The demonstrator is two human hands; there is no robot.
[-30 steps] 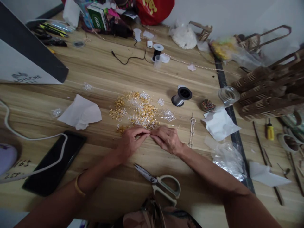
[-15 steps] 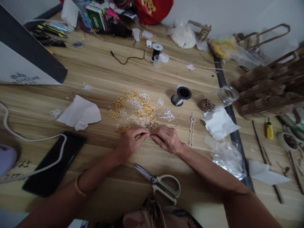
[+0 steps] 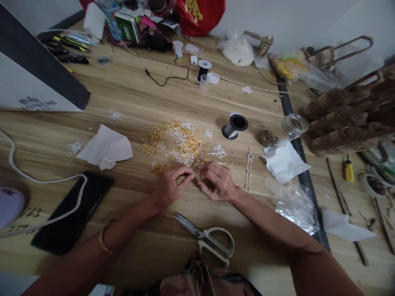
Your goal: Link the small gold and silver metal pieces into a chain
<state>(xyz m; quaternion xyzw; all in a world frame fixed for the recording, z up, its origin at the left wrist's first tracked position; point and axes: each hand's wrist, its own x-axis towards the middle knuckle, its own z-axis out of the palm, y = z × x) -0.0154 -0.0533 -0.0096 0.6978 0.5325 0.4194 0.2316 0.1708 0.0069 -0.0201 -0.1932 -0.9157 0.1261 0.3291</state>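
Observation:
My left hand (image 3: 174, 183) is closed in a pinch, thumb and forefinger pressed together. Whatever it holds is too small to make out. Beside it, my right hand (image 3: 218, 181) has its fingers curled, with the thumb standing apart from the forefinger and nothing visible between them. Just beyond both hands lies a spread of small gold and silver jewellery findings (image 3: 187, 146). Silver pins (image 3: 217, 150) form a small heap to the right of it. Past my right hand rests a beaded chain (image 3: 248, 170). Scissors (image 3: 203, 235) lie partly open nearer my body.
A wire spool (image 3: 235, 126) stands beyond the pins. To the right are a jar on its side with beads (image 3: 269, 137), white paper (image 3: 285, 160), plastic bags (image 3: 296, 205) and woven baskets (image 3: 336, 123). On the left are a phone (image 3: 72, 218), a cable and a large box (image 3: 40, 78).
My right hand has drawn slightly away from my left fingertips, and its thumb and forefinger have parted. My left hand keeps its pinch in nearly the same place.

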